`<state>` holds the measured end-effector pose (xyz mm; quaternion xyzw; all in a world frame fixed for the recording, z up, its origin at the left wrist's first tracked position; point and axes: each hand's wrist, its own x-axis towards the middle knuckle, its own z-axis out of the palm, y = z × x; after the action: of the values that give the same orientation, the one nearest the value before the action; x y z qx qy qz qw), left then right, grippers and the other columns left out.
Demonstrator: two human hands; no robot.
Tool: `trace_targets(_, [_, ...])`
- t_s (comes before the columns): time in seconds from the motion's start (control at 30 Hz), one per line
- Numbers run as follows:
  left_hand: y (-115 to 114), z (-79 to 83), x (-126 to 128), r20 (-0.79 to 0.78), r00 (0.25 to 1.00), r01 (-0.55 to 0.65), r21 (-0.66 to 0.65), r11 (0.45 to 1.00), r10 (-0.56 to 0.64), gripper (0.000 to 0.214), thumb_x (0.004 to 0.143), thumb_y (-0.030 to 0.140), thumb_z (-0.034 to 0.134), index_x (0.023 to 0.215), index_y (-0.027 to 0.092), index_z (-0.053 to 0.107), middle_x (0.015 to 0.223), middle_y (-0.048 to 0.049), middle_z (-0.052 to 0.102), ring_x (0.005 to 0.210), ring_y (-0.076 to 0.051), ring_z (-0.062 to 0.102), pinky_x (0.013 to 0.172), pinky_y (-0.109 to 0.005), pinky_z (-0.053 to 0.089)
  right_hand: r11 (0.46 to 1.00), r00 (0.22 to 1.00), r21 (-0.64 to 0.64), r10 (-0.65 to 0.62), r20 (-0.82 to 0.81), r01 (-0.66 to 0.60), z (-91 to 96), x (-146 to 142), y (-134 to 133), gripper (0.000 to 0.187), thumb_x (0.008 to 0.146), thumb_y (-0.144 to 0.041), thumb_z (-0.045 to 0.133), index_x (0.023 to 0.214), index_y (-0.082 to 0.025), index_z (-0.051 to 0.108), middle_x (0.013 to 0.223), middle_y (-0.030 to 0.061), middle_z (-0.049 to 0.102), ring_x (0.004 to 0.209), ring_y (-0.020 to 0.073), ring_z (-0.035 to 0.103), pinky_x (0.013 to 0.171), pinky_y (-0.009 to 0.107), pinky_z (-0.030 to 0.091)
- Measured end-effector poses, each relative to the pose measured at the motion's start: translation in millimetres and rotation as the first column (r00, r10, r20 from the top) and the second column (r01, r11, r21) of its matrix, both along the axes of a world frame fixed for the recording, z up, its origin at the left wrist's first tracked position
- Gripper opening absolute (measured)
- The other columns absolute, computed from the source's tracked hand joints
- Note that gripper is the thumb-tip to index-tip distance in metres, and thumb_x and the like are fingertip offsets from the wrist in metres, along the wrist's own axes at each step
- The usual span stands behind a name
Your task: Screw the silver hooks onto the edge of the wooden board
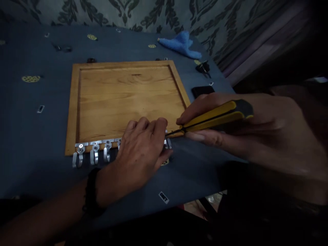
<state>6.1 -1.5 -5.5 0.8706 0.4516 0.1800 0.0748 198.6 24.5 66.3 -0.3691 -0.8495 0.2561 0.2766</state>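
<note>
A square wooden board (128,95) with a raised rim lies on a dark blue cloth. Along its near edge runs a row of metal hooks (94,152). My left hand (140,150) rests palm down over the right end of that row, fingers curled on the board's edge and covering some hooks. My right hand (256,130) grips a yellow and black screwdriver (217,116). The screwdriver's thin shaft points left and its tip meets the board's near edge just beside my left fingertips.
A blue rag (181,44) lies at the far right of the table. A small black tool (203,67) and a flat black object (202,90) sit right of the board. Small tags and yellow dotted spots scatter over the cloth (33,136). A patterned curtain hangs behind.
</note>
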Motion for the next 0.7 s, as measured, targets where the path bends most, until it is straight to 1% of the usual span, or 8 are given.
trace_targets(0.07, [0,0.1,0,0.001,1.000,-0.003,-0.002,1.000,0.003,0.044,0.084,0.034,0.072,0.113,0.016,0.045,0.096,-0.0054,0.064,0.095,-0.027,0.057,0.081,-0.039,0.044,0.991,0.993,-0.076,0.112,0.032,-0.109,5.4,2,3,0.011,0.090,-0.029,0.065,0.097,-0.034,0.073,0.093,-0.0013,0.073,0.079,0.0178,0.071,0.060,0.033,0.060])
trace_targets(0.13, [0,0.7,1,-0.003,1.000,-0.003,-0.017,1.000,0.003,0.043,0.084,0.035,0.072,0.111,0.016,0.046,0.095,-0.0050,0.064,0.095,-0.027,0.057,0.081,-0.040,0.044,0.976,0.985,-0.133,0.172,-0.018,-0.173,4.7,3,6,0.017,0.089,-0.025,0.066,0.100,-0.035,0.075,0.094,0.0007,0.074,0.082,0.0197,0.072,0.061,0.034,0.060])
trace_targets(0.17, [0,1.1,1,-0.007,1.000,-0.002,-0.027,1.000,0.002,0.043,0.084,0.035,0.072,0.111,0.016,0.046,0.095,-0.0050,0.064,0.095,-0.027,0.057,0.081,-0.039,0.043,0.976,0.985,-0.139,0.160,-0.062,-0.167,2.1,3,6,0.020,0.088,-0.023,0.068,0.102,-0.035,0.075,0.094,0.0013,0.075,0.084,0.0206,0.072,0.063,0.035,0.060])
trace_targets(0.27, [0,2.5,1,-0.014,1.000,-0.004,-0.047,0.999,0.004,0.045,0.083,0.037,0.073,0.112,0.016,0.046,0.099,-0.0053,0.065,0.096,-0.026,0.057,0.081,-0.039,0.043,0.996,0.972,-0.074,0.027,-0.233,-0.045,-11.4,4,5,0.026,0.081,-0.017,0.075,0.101,-0.034,0.077,0.094,0.0010,0.075,0.089,0.0224,0.071,0.072,0.037,0.060])
trace_targets(0.37, [0,3.9,1,-0.013,1.000,0.003,-0.051,0.999,-0.003,0.045,0.083,0.036,0.075,0.112,0.016,0.047,0.100,-0.0044,0.065,0.095,-0.026,0.058,0.080,-0.039,0.043,0.996,0.937,-0.058,-0.078,-0.341,0.062,-26.3,4,6,0.024,0.072,-0.021,0.084,0.093,-0.030,0.077,0.089,-0.0003,0.075,0.083,0.0220,0.071,0.062,0.035,0.059])
trace_targets(0.53, [0,5.0,0,-0.019,1.000,0.005,-0.059,0.998,-0.006,0.044,0.084,0.035,0.074,0.113,0.016,0.047,0.097,-0.0032,0.065,0.094,-0.025,0.058,0.079,-0.038,0.041,0.986,0.879,-0.165,-0.086,-0.469,0.008,-38.3,3,10,0.022,0.074,-0.018,0.082,0.091,-0.028,0.073,0.082,-0.0053,0.074,0.059,0.0136,0.068,0.040,0.024,0.053])
trace_targets(0.6, [0,4.6,0,-0.013,1.000,0.007,-0.053,0.999,-0.007,0.044,0.084,0.036,0.074,0.113,0.016,0.047,0.098,-0.0032,0.065,0.095,-0.025,0.057,0.080,-0.038,0.041,0.981,0.871,-0.195,-0.087,-0.484,-0.010,-38.9,4,10,0.030,0.074,-0.016,0.081,0.098,-0.030,0.072,0.085,-0.0048,0.075,0.058,0.0134,0.068,0.040,0.024,0.054])
trace_targets(0.7, [1,3.4,0,-0.011,1.000,0.010,-0.051,0.999,-0.010,0.045,0.083,0.036,0.075,0.112,0.016,0.047,0.098,-0.0030,0.065,0.094,-0.025,0.057,0.080,-0.038,0.041,0.972,0.870,-0.236,-0.118,-0.478,0.002,-38.7,7,7,0.036,0.079,-0.027,0.079,0.113,-0.030,0.070,0.090,-0.0018,0.075,0.063,0.0157,0.070,0.045,0.026,0.057])
